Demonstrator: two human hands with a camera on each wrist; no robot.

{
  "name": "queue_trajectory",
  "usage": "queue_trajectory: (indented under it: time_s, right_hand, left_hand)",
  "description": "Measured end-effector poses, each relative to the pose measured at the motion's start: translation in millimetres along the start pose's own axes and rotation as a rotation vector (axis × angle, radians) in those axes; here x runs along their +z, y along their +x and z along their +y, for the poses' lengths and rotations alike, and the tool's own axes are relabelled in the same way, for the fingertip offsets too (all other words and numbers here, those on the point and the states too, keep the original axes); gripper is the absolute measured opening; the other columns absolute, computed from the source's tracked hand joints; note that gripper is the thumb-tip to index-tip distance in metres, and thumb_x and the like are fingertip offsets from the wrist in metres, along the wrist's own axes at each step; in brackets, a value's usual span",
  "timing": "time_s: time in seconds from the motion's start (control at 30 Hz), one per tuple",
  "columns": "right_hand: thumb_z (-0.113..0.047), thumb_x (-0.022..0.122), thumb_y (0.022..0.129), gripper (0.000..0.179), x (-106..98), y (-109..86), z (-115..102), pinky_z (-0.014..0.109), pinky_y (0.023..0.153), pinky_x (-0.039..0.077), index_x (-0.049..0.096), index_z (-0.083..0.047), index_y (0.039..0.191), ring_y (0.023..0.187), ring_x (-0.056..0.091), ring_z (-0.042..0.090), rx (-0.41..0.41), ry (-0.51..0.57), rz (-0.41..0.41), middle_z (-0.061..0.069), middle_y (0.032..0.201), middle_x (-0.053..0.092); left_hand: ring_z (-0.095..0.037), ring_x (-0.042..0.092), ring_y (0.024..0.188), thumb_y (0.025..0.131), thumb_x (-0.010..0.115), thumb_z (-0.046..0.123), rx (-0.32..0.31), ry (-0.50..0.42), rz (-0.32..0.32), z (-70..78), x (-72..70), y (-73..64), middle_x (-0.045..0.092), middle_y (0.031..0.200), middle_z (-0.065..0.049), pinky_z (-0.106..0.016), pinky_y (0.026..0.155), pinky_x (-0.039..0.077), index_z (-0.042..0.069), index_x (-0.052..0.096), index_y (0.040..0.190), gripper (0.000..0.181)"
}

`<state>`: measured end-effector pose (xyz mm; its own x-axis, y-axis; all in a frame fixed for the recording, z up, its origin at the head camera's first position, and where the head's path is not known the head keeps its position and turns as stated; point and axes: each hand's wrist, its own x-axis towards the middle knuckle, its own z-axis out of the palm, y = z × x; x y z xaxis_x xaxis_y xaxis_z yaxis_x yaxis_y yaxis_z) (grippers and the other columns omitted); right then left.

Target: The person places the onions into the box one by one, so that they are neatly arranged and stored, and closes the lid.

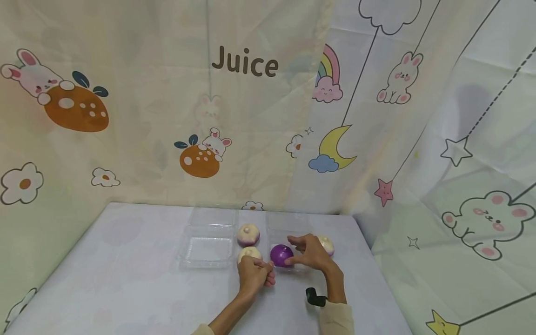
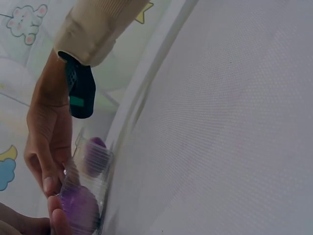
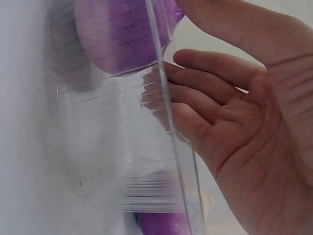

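Observation:
A glossy purple round piece with a small tip, like a toy onion or turnip (image 1: pixel 282 256), sits in the right-hand clear plastic box (image 3: pixel 146 122). My right hand (image 1: pixel 311 252) is over that box; its thumb is at the purple piece's side, and the fingers extend apart from it, loosely bent. At the box's front left corner is my left hand (image 1: pixel 254 275), fingers bent and fingertips close to the rim; whether they pinch it is unclear. A cream piece with a nub (image 1: pixel 250 253) lies just behind the left hand, partly hidden by it.
Another cream-and-purple piece (image 1: pixel 248 235) lies between the boxes. One more (image 1: pixel 326 245) is right of the right-hand box, partly behind my hand. A second clear box (image 1: pixel 208 250) stands with its lid up on the left. Printed curtains (image 1: pixel 259 139) surround the white table (image 1: pixel 138 274).

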<state>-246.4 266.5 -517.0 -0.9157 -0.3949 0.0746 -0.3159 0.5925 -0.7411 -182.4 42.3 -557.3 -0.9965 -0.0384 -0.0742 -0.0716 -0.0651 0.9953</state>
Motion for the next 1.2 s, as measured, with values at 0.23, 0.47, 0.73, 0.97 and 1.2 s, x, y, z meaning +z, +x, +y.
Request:
queue_trajectory:
  time_s: [0.23,0.47,0.73,0.97,1.2]
  right_hand:
    - [-0.023,0.099,0.082,0.080,-2,-3.5,-3,0.059,0.105,0.060,0.062,0.013,0.143,0.128,0.070,0.053,-0.018,0.037,0.018,0.031,0.146,0.065]
    - [-0.022,0.099,0.081,0.077,-1,-6.4,-5,0.059,0.105,0.059,0.065,0.012,0.141,0.127,0.070,0.054,-0.026,0.096,0.073,0.030,0.142,0.068]
    - [-0.017,0.098,0.082,0.071,-3,-9.2,-7,0.057,0.108,0.057,0.068,0.007,0.141,0.128,0.070,0.053,-0.019,0.141,0.130,0.026,0.139,0.072]
    - [-0.018,0.098,0.082,0.071,-6,-8.1,-6,0.054,0.109,0.058,0.068,0.006,0.142,0.129,0.071,0.050,-0.016,0.138,0.159,0.023,0.140,0.073]
    - [-0.013,0.098,0.080,0.069,-11,-11.2,-5,0.048,0.109,0.058,0.070,0.004,0.140,0.130,0.072,0.046,-0.001,0.182,0.191,0.021,0.139,0.074]
  left_hand:
    - [-0.013,0.071,0.047,0.097,0.078,0.003,0.004,-0.004,-0.002,0.2,-0.2,-0.2,0.076,0.064,-0.017,-0.033,0.048,0.063,-0.015,0.076,0.084,0.022]
    - [-0.014,0.071,0.046,0.096,0.078,0.003,0.010,-0.002,0.004,-0.2,-0.7,-0.1,0.075,0.063,-0.015,-0.033,0.048,0.063,-0.016,0.075,0.085,0.022]
    - [-0.013,0.071,0.047,0.096,0.077,0.003,0.007,-0.003,-0.001,0.8,-0.9,-1.1,0.075,0.064,-0.017,-0.033,0.048,0.063,-0.018,0.075,0.086,0.023]
    - [-0.013,0.071,0.047,0.096,0.077,0.001,0.015,-0.005,0.002,2.6,-2.3,-0.8,0.075,0.065,-0.018,-0.033,0.048,0.063,-0.018,0.075,0.087,0.022]
    - [-0.015,0.072,0.047,0.095,0.078,0.002,0.017,-0.007,0.005,1.6,-1.4,-1.2,0.075,0.064,-0.019,-0.033,0.048,0.063,-0.017,0.075,0.084,0.022]
